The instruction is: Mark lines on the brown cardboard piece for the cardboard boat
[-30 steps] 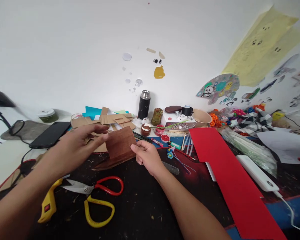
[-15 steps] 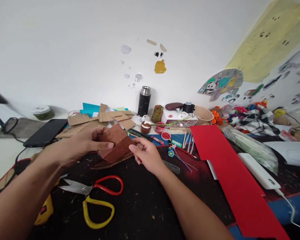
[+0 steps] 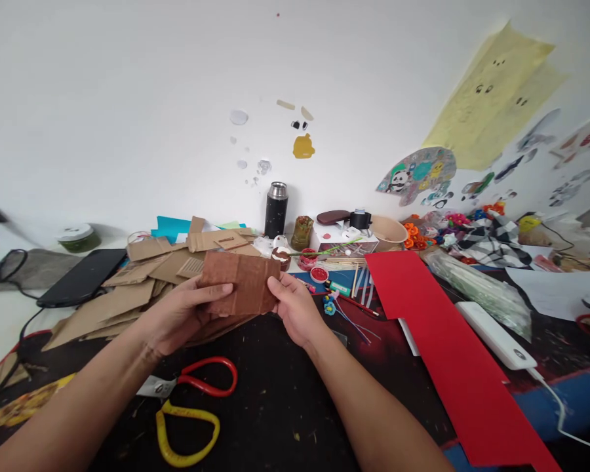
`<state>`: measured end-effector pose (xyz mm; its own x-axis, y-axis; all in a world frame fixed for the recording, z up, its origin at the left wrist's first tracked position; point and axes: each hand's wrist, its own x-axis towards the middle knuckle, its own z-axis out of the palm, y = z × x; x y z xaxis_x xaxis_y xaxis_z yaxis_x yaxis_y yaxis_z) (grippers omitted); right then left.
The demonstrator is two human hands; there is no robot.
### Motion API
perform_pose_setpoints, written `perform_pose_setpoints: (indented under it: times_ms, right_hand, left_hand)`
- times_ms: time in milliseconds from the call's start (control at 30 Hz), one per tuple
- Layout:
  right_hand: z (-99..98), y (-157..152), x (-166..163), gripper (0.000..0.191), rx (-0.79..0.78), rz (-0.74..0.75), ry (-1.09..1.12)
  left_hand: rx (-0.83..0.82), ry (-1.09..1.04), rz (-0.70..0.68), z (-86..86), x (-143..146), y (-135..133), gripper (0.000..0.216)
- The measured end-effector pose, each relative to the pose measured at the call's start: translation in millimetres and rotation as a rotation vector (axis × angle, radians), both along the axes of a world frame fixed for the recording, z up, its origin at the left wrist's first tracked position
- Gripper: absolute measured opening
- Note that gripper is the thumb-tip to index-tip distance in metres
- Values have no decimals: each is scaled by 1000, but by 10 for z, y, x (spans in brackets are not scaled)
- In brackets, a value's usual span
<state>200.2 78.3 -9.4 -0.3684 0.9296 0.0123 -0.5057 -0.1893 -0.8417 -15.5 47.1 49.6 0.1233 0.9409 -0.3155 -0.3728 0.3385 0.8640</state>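
Both my hands hold up a brown painted piece of cardboard (image 3: 240, 283) above the dark table mat (image 3: 285, 406). My left hand (image 3: 181, 314) grips its left edge, thumb on the front face. My right hand (image 3: 295, 308) pinches its right edge between thumb and fingers. The piece is held flat-on toward me, roughly level. Just below my left wrist lie scissors (image 3: 191, 400) with one red and one yellow handle.
A pile of plain cardboard scraps (image 3: 147, 275) lies at the back left beside a black phone (image 3: 81, 278). A long red paper sheet (image 3: 442, 347) runs down the right side. A black flask (image 3: 276, 210), small paint pots, sticks and a white power bank (image 3: 496, 328) crowd the back.
The brown cardboard went from tilted and low to raised and level in front of me. My left hand moved from over the piece to gripping its left edge. The view shifted slightly.
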Motion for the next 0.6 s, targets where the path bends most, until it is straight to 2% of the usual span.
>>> perform_pose_setpoints:
  times_ms: [233,600]
  right_hand:
    - [22,-30,10,61,-44,44,52]
    - [141,-136,-4,53,-30,132,146]
  left_hand:
    - [-69,-23,10,7,39,-26,53]
    - [-35,-83,49,3,215,-134,49]
